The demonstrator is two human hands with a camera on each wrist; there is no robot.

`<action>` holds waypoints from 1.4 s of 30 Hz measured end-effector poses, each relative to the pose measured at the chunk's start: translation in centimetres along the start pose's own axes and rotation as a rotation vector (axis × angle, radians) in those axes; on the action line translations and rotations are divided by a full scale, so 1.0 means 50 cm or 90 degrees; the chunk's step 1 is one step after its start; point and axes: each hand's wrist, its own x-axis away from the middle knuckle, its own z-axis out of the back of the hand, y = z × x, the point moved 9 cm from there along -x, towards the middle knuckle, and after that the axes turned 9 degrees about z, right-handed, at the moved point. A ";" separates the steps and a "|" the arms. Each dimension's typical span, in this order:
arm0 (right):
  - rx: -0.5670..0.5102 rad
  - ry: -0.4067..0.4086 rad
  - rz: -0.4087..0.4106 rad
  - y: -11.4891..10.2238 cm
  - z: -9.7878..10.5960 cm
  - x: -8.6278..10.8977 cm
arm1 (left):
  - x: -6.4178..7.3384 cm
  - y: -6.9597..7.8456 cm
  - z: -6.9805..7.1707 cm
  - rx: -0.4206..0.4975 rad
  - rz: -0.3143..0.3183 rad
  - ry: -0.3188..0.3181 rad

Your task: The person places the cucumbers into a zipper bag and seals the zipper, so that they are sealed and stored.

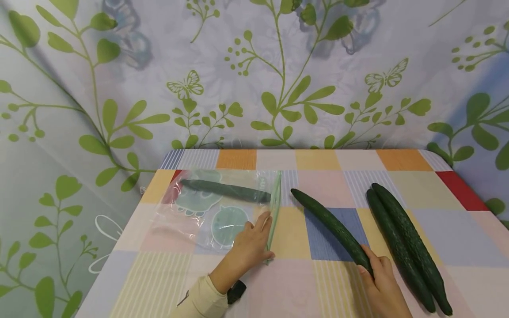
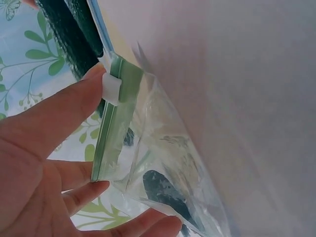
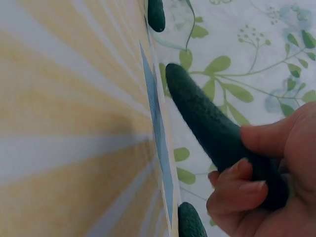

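Observation:
A clear zip bag (image 1: 275,194) with a green closure strip lies on the left of the table, its mouth toward the right. One cucumber (image 1: 226,190) is inside it. My left hand (image 1: 248,238) holds the bag at its mouth; in the left wrist view the thumb is against the white slider (image 2: 111,89) and the fingers are across the strip. With fingers and thumb curled round its near end, my right hand (image 1: 382,282) grips a second cucumber (image 1: 328,218). That cucumber slants up and left, its tip close to the bag's mouth.
Two more cucumbers, a left one (image 1: 397,249) and a right one (image 1: 415,245), lie side by side at the right of the table. A patchwork cloth (image 1: 278,287) covers the table. Behind it hangs a leaf-patterned curtain (image 1: 222,44).

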 end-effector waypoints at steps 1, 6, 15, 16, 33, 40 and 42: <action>-0.001 0.005 0.011 -0.007 -0.002 -0.001 | 0.000 -0.002 0.000 -0.003 0.000 0.000; -0.004 0.023 0.057 -0.034 -0.010 -0.004 | 0.002 -0.006 0.002 -0.005 0.001 -0.006; -0.045 0.012 0.093 -0.061 -0.030 -0.011 | 0.008 -0.015 0.000 0.003 0.020 -0.028; -0.052 0.003 0.092 -0.063 -0.034 -0.011 | 0.008 -0.015 -0.001 0.002 0.020 -0.030; -0.256 -0.176 0.203 -0.119 -0.084 -0.130 | 0.003 -0.009 0.018 -0.034 0.011 -0.038; -0.261 -0.206 0.219 -0.129 -0.108 -0.189 | 0.005 -0.009 0.027 -0.022 0.006 -0.030; -0.269 -0.221 0.213 -0.134 -0.120 -0.206 | 0.007 -0.010 0.028 -0.031 0.005 -0.023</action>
